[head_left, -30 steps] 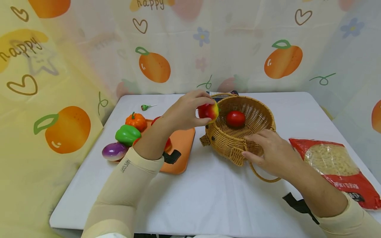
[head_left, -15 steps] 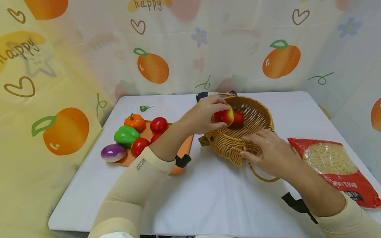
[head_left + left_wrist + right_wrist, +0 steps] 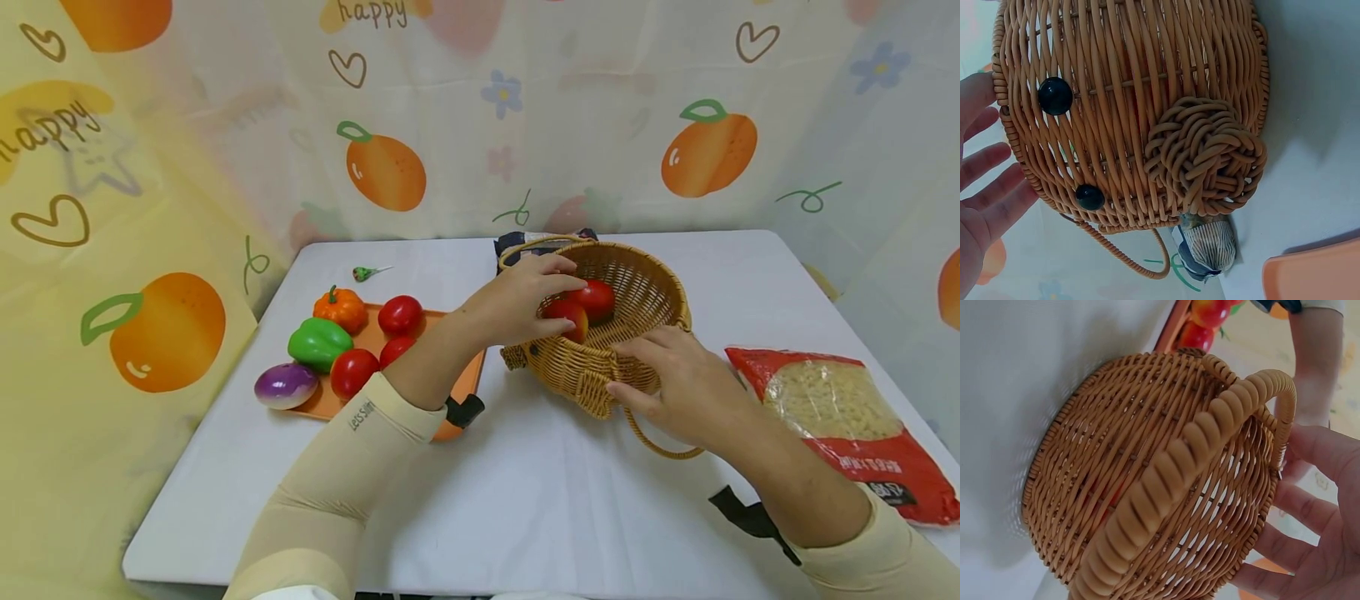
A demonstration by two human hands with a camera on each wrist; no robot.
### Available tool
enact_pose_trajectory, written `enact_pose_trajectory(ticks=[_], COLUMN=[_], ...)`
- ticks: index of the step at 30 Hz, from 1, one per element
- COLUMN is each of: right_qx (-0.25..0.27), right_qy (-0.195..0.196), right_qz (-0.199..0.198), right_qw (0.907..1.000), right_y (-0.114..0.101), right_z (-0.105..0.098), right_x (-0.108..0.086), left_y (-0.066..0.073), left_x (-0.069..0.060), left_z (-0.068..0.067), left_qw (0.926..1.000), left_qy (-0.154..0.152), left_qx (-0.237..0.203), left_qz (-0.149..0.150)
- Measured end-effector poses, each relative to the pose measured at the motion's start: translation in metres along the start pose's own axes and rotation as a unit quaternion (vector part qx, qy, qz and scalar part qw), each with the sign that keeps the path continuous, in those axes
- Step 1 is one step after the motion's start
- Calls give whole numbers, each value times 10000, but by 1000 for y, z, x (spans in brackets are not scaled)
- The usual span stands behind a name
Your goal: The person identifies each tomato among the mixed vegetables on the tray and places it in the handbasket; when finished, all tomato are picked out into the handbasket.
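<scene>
The left hand (image 3: 525,302) is over the near-left rim of the wicker basket (image 3: 570,364), its fingers spread above a red and yellow fruit (image 3: 567,319) inside. Beside that fruit lies a red tomato (image 3: 596,300). In the left wrist view the left hand (image 3: 988,181) has extended fingers at the rim of the basket (image 3: 1110,112). The right hand (image 3: 678,383) rests with relaxed fingers on the basket's near-right rim; the right wrist view shows that hand (image 3: 1316,531) beside the rim and the looped handle (image 3: 1172,469).
At the left, an orange tray (image 3: 468,375) holds several red tomatoes (image 3: 401,316), with an orange pumpkin (image 3: 341,310), green pepper (image 3: 320,343) and purple eggplant (image 3: 286,385) at its left edge. A lollipop (image 3: 369,272) lies behind. A red bag (image 3: 840,417) lies right; a dark package (image 3: 517,244) lies behind the basket.
The left hand has moved right over the basket and let go of the red and yellow fruit, which now sits lower, inside. The right hand has stayed at the rim.
</scene>
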State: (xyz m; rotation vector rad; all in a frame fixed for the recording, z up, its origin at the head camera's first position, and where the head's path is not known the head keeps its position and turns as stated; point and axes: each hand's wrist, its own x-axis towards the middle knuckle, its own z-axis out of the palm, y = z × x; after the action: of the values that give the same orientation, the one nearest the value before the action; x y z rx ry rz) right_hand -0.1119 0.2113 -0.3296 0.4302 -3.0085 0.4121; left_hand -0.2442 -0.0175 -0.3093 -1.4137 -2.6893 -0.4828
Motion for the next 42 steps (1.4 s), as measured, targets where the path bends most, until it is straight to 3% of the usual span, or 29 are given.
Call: enact_pose_trajectory(ticks=[10, 20, 28, 34, 42], right_qx=[82, 63, 78, 121, 178], right_qy=[203, 266, 347, 432, 455], right_qz=[-119, -145, -254, -338, -313], right_qw=[9997, 9995, 9990, 9984, 9983], right_y=[0, 1, 2, 3, 3], right_z=[3, 4, 5, 6, 5], right_x=[-1, -2, -1, -2, -3], left_y=[-3, -11, -36, -55, -71], left_x=[-3, -21, -52, -79, -109], left_z=[5, -8, -12, -12, -8], left_qw=[9995, 9986, 9936, 9850, 9780], left_qy=[275, 257, 164, -299, -693], left_qx=[-17, -198, -350, -356, 24], left_qz=[118, -428, -1063, -1662, -1965])
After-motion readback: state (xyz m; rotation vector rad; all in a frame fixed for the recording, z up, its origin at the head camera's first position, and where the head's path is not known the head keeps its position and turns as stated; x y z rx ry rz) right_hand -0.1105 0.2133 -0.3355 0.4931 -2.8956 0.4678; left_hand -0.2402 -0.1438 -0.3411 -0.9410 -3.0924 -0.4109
